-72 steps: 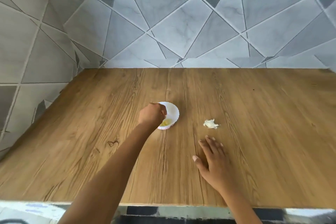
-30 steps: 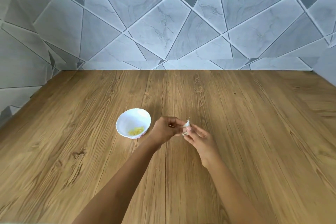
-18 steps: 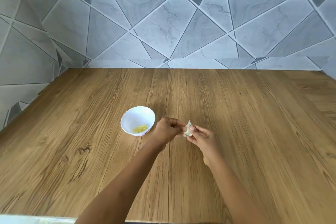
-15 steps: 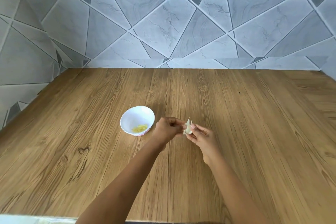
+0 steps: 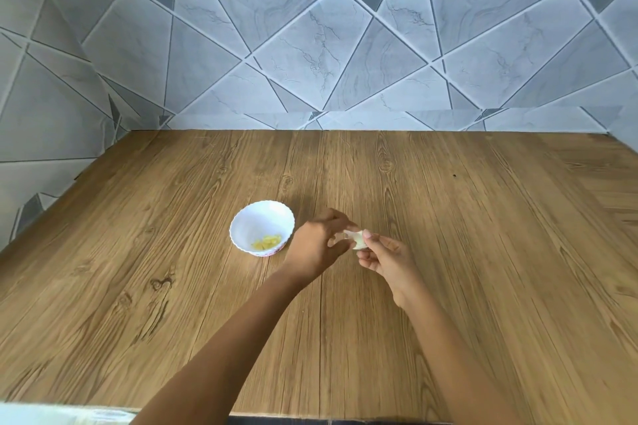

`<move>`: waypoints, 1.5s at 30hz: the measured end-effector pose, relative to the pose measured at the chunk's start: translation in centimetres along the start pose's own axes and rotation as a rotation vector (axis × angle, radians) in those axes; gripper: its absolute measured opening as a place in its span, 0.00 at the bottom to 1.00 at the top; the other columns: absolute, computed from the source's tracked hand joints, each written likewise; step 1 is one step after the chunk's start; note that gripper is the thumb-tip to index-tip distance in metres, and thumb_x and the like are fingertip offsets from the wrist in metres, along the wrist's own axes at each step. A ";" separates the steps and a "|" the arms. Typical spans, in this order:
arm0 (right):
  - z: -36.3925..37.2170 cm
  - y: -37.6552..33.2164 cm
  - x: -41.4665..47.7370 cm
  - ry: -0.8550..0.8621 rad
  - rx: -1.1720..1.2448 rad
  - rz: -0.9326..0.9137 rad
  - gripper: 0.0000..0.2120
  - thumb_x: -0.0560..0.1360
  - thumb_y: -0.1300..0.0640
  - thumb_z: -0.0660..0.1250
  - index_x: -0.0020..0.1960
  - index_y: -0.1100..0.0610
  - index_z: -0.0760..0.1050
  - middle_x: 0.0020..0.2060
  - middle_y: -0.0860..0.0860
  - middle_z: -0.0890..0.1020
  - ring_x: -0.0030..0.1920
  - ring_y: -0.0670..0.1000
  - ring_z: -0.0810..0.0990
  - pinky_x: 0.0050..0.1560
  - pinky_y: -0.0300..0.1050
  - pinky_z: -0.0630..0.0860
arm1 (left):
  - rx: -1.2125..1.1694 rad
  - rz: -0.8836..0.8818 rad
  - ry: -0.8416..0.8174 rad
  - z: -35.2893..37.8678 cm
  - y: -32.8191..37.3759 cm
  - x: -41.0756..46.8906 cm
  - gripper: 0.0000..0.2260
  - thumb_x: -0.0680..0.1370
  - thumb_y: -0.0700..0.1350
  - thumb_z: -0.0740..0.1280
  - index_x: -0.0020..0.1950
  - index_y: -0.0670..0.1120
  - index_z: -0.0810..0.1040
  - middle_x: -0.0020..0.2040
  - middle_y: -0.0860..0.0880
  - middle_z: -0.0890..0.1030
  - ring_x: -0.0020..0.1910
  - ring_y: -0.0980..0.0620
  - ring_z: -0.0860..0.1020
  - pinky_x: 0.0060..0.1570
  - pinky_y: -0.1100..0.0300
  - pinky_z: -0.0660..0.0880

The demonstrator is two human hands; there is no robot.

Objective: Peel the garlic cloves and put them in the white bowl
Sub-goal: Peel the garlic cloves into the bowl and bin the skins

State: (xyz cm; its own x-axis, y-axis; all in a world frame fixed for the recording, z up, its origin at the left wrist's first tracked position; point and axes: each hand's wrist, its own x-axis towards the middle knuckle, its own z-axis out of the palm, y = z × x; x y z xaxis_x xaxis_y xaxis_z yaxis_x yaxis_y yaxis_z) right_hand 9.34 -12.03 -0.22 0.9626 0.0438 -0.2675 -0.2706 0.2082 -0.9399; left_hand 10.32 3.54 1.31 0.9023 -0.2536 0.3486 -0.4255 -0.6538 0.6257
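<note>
A pale garlic clove point(image 5: 357, 239) is held just right of the white bowl point(image 5: 241, 222) holding yellowish peeled pieces point(image 5: 266, 242).

1. The table point(image 5: 483, 252) is brown wood-grain board, matt, with knots.
2. The wall tiles point(image 5: 328, 55) look like smooth grey marbled stone.
3. The bowl point(image 5: 257, 221) is white, smooth, slightly glossy.
4. The garlic clove point(image 5: 357, 239) has pale papery skin.
</note>
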 end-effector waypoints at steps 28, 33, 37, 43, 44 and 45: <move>0.2 2.2 2.7 0.136 -0.955 -0.558 0.08 0.73 0.54 0.71 0.44 0.59 0.79 0.35 0.50 0.78 0.33 0.48 0.73 0.33 0.39 0.67 | -0.690 -0.593 0.047 -1.1 0.9 -0.8 0.06 0.77 0.41 0.68 0.49 0.38 0.79 0.38 0.45 0.82 0.36 0.53 0.80 0.37 0.61 0.78; 0.3 3.3 2.9 0.130 -1.014 -0.514 0.18 0.72 0.54 0.72 0.58 0.62 0.78 0.49 0.58 0.77 0.49 0.58 0.77 0.48 0.49 0.73 | -0.767 -0.730 0.070 -1.5 0.9 -2.1 0.09 0.79 0.41 0.65 0.51 0.35 0.79 0.37 0.45 0.81 0.34 0.55 0.79 0.36 0.65 0.78; 0.6 2.9 0.3 0.164 -0.879 -0.712 0.16 0.73 0.57 0.71 0.60 0.59 0.77 0.50 0.55 0.78 0.48 0.54 0.79 0.46 0.46 0.76 | -0.857 -0.770 0.074 -1.7 1.5 -3.1 0.07 0.80 0.40 0.63 0.49 0.38 0.78 0.37 0.44 0.81 0.33 0.55 0.80 0.37 0.66 0.78; 1.7 3.6 -3.4 -0.094 -0.599 -0.515 0.14 0.74 0.59 0.70 0.60 0.57 0.77 0.46 0.45 0.79 0.43 0.39 0.78 0.42 0.26 0.73 | -0.802 -0.807 0.108 -1.5 2.2 -6.1 0.07 0.80 0.42 0.64 0.47 0.41 0.79 0.39 0.45 0.82 0.38 0.53 0.79 0.38 0.64 0.79; 1.7 3.6 -3.6 -0.138 -0.558 -0.429 0.15 0.74 0.57 0.70 0.60 0.56 0.77 0.47 0.44 0.80 0.44 0.40 0.79 0.43 0.27 0.73 | -0.798 -0.813 0.108 -1.5 2.2 -6.6 0.07 0.79 0.42 0.65 0.47 0.40 0.79 0.40 0.44 0.81 0.39 0.52 0.79 0.39 0.64 0.79; 1.8 3.8 -3.9 -0.190 -0.510 -0.347 0.16 0.74 0.55 0.70 0.60 0.56 0.77 0.47 0.45 0.81 0.45 0.41 0.80 0.45 0.29 0.74 | -0.794 -0.826 0.114 -1.6 2.4 -7.5 0.08 0.79 0.43 0.65 0.49 0.38 0.79 0.40 0.43 0.81 0.39 0.52 0.79 0.40 0.63 0.79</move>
State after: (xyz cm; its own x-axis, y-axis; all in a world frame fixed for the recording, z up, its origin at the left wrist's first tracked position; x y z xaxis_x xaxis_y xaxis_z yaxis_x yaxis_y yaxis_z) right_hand 4.59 -9.68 -2.37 0.9684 0.2398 0.0688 0.1295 -0.2475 -0.9602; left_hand 2.41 5.02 1.27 0.9319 0.1353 -0.3365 0.3323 0.0531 0.9417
